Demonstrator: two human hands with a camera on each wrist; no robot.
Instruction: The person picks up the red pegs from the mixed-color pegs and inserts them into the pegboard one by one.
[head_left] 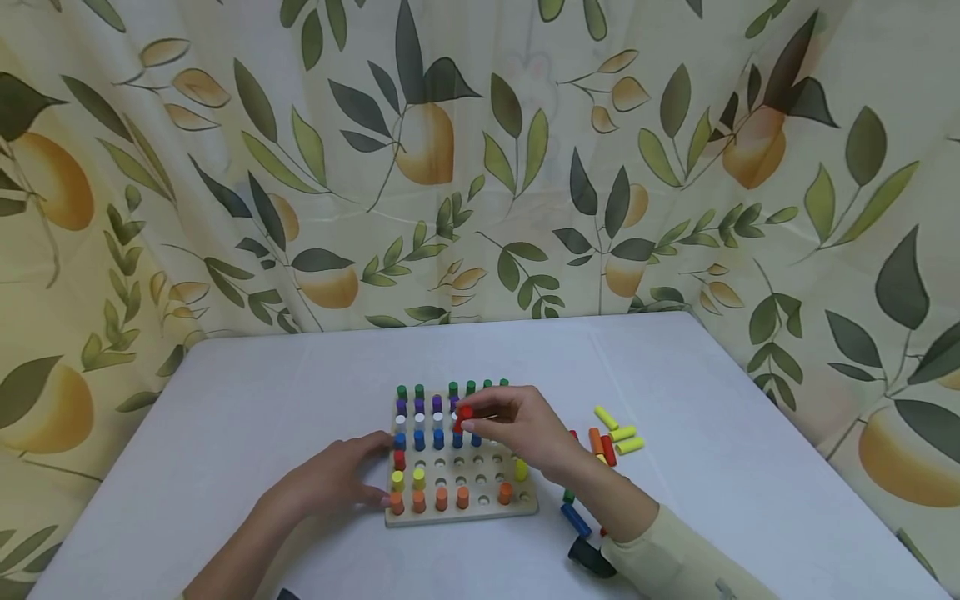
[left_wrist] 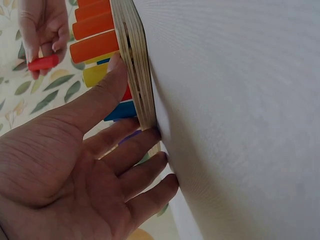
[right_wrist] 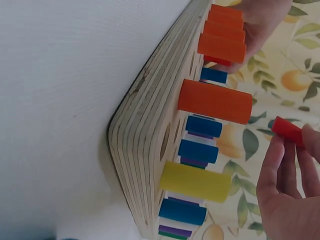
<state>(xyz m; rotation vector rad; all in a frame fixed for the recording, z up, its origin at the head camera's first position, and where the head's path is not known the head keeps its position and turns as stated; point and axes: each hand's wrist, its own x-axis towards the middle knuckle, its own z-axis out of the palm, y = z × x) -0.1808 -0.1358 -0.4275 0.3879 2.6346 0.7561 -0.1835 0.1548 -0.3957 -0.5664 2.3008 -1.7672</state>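
Note:
A wooden pegboard (head_left: 480,518) lies on the table with rows of coloured pegs standing in its holes. My right hand (head_left: 521,425) pinches a red peg (head_left: 463,414) between thumb and fingertips, raised above the board. In the right wrist view the red peg (right_wrist: 287,130) is tilted and clear of the holes. My left hand (head_left: 330,477) rests against the board's left edge, fingers extended. Its thumb (left_wrist: 107,82) lies by the yellow peg (left_wrist: 95,76) near the corner, and the other fingertips touch the board's side. Orange pegs (head_left: 442,499) stand along the near row, with a gap.
Loose yellow pegs (head_left: 631,445), an orange peg (head_left: 596,441) and red pegs lie right of the board, partly behind my right forearm. A blue peg (head_left: 576,520) and a black object (head_left: 591,557) lie nearer to me. A fruit-patterned curtain (head_left: 480,233) hangs behind the white table (head_left: 315,375).

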